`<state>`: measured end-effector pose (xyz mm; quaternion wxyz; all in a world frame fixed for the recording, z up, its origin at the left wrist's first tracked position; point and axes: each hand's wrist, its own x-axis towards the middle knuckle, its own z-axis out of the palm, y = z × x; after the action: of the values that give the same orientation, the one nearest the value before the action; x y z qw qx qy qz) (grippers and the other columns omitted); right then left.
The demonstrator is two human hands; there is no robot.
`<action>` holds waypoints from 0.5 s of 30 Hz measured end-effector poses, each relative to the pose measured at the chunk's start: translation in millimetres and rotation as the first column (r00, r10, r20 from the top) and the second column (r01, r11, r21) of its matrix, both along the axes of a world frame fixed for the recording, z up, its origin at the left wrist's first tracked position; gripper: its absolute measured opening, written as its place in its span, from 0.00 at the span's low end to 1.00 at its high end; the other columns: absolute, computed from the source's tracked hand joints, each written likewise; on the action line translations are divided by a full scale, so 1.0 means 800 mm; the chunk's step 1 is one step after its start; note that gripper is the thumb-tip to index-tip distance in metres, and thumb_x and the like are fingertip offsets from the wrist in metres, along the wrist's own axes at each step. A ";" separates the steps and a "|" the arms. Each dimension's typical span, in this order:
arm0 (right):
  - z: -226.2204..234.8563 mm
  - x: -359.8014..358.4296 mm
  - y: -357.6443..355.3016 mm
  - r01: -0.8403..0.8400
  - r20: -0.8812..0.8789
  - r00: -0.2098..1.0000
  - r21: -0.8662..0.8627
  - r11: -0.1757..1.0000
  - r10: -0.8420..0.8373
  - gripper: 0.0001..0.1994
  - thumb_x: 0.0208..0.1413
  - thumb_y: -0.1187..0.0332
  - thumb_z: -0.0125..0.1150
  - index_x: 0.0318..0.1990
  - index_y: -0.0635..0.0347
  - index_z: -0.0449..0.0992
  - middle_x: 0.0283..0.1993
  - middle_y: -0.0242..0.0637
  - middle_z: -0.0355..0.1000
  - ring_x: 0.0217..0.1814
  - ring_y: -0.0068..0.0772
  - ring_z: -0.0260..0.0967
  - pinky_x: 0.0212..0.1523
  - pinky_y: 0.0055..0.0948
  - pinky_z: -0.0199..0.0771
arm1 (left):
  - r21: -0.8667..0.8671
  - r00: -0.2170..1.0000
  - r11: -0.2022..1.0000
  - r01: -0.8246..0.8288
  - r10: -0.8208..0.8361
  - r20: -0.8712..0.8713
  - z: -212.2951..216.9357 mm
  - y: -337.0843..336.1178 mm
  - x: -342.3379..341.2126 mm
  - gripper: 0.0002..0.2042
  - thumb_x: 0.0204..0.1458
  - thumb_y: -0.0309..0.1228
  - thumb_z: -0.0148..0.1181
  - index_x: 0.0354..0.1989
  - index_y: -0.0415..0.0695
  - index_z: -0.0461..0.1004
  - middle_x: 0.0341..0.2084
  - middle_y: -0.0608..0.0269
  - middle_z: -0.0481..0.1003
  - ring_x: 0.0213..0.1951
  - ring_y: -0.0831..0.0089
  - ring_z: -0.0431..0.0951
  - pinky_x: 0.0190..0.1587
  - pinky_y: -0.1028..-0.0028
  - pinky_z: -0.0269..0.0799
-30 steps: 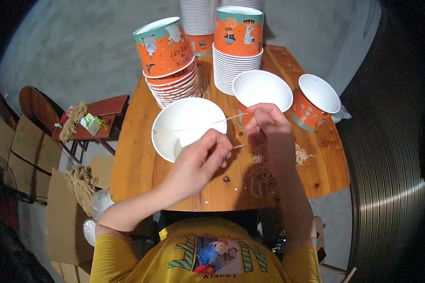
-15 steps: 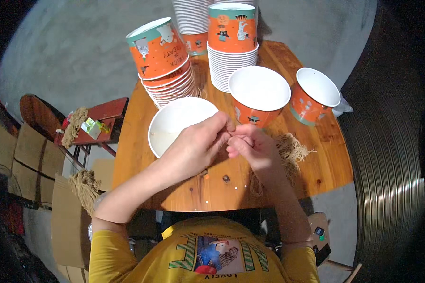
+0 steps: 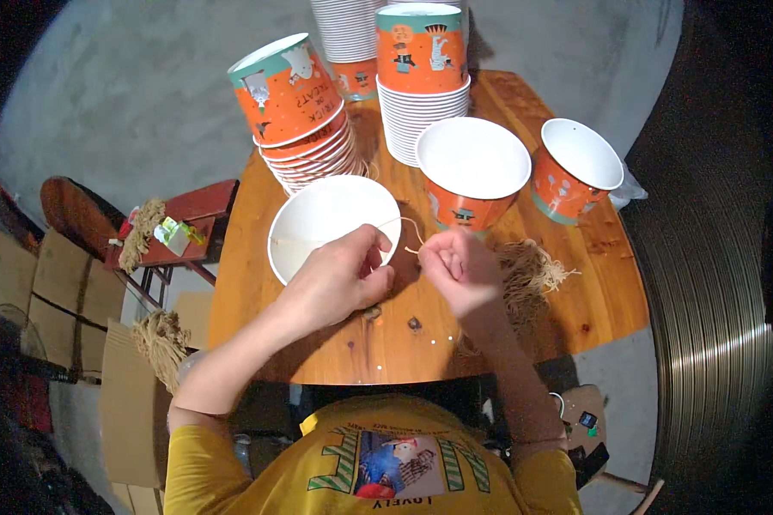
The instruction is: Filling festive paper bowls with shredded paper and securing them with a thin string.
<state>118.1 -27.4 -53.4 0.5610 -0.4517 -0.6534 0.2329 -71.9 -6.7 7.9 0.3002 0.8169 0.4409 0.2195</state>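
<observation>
A white-lined paper bucket (image 3: pixel 331 199) stands at the table's near left, its opening facing up. My left hand (image 3: pixel 339 276) is closed at its near right rim, fingers curled inward and thumb outside; part of the rim is hidden beneath it. A thin tan string (image 3: pixel 419 225) arches from the bucket's right side to my right hand (image 3: pixel 460 273). That hand is closed, pinching the string's end, just right of the bucket. A bundle of tan strings (image 3: pixel 528 279) lies beside my right wrist.
Two orange paper buckets, one centre (image 3: pixel 472 163) and one at right (image 3: pixel 580 163), stand upright. Behind are a leaning bucket stack (image 3: pixel 288 94) and a straight upside-down stack (image 3: pixel 423 60). A red bench (image 3: pixel 206 206) and cardboard (image 3: pixel 129 412) are at left.
My hands, which met at the bucket's right side, have moved apart. The left has shifted slightly left and down; the right has moved right, and the string now shows between them.
</observation>
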 end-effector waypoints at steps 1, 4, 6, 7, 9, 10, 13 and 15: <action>0.004 -0.002 -0.002 -0.004 -0.003 1.000 0.001 1.000 0.004 0.04 0.50 0.76 0.59 0.30 0.59 0.69 0.20 0.26 0.59 0.20 0.17 0.53 0.22 0.22 0.57 | -0.002 1.000 1.000 -0.022 0.022 -0.015 0.005 -0.003 -0.003 0.13 0.48 0.29 0.59 0.42 0.39 0.68 0.25 0.53 0.73 0.28 0.60 0.75 0.34 0.67 0.71; 0.012 -0.014 -0.009 0.022 0.024 0.999 -0.053 0.998 -0.021 0.05 0.49 0.74 0.60 0.30 0.59 0.69 0.21 0.28 0.60 0.20 0.19 0.55 0.22 0.23 0.58 | -0.017 0.996 0.996 -0.083 0.083 -0.038 0.013 -0.003 -0.020 0.18 0.47 0.24 0.53 0.49 0.39 0.69 0.24 0.54 0.72 0.28 0.65 0.74 0.35 0.70 0.71; 0.008 -0.023 -0.009 0.015 -0.074 0.997 -0.075 0.997 -0.021 0.03 0.51 0.76 0.59 0.30 0.59 0.71 0.20 0.21 0.53 0.21 0.13 0.47 0.21 0.18 0.50 | -0.090 0.994 0.990 -0.106 0.108 0.011 0.022 -0.003 -0.030 0.19 0.47 0.23 0.51 0.51 0.39 0.68 0.26 0.61 0.70 0.29 0.75 0.70 0.35 0.75 0.69; 0.012 -0.027 -0.010 0.014 -0.077 0.997 -0.074 0.997 -0.020 0.03 0.51 0.76 0.59 0.30 0.59 0.71 0.20 0.21 0.53 0.21 0.13 0.47 0.21 0.18 0.50 | -0.143 0.991 0.982 -0.123 0.129 0.033 0.027 -0.003 -0.034 0.19 0.47 0.23 0.51 0.51 0.38 0.68 0.27 0.64 0.69 0.30 0.77 0.69 0.36 0.76 0.69; 0.019 -0.038 -0.008 0.019 -0.072 0.997 -0.007 1.000 -0.020 0.03 0.50 0.75 0.60 0.30 0.59 0.72 0.19 0.23 0.53 0.20 0.15 0.47 0.20 0.20 0.51 | -0.206 0.987 0.966 -0.156 0.160 0.002 0.032 -0.002 -0.047 0.21 0.46 0.23 0.50 0.52 0.43 0.69 0.34 0.66 0.71 0.37 0.78 0.70 0.42 0.76 0.68; 0.020 -0.045 -0.006 0.011 -0.076 0.997 -0.005 1.000 -0.012 0.03 0.50 0.75 0.60 0.30 0.59 0.72 0.19 0.23 0.53 0.20 0.15 0.47 0.20 0.20 0.51 | -0.211 0.987 0.966 -0.150 0.157 0.016 0.031 -0.002 -0.053 0.22 0.45 0.22 0.50 0.53 0.43 0.69 0.34 0.66 0.71 0.36 0.78 0.70 0.42 0.77 0.67; 0.023 -0.054 -0.004 0.018 -0.107 0.994 0.039 0.999 -0.014 0.04 0.48 0.75 0.62 0.31 0.60 0.72 0.20 0.26 0.57 0.20 0.16 0.49 0.20 0.20 0.53 | -0.239 0.989 0.961 -0.143 0.150 0.011 0.040 -0.007 -0.059 0.25 0.44 0.22 0.49 0.55 0.45 0.68 0.33 0.67 0.70 0.35 0.79 0.68 0.41 0.78 0.66; 0.027 -0.058 -0.004 -0.012 -0.044 0.999 0.041 0.999 0.013 0.06 0.48 0.77 0.60 0.34 0.62 0.70 0.28 0.37 0.68 0.25 0.27 0.66 0.25 0.27 0.67 | -0.263 0.988 0.953 -0.150 0.152 -0.012 0.045 -0.011 -0.061 0.27 0.44 0.21 0.49 0.57 0.46 0.68 0.32 0.67 0.69 0.34 0.80 0.67 0.40 0.79 0.66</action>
<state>71.9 -30.4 -31.9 0.5828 -0.4310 -0.6483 0.2330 -121.0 -15.4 43.9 0.3901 0.7328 0.5261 0.1846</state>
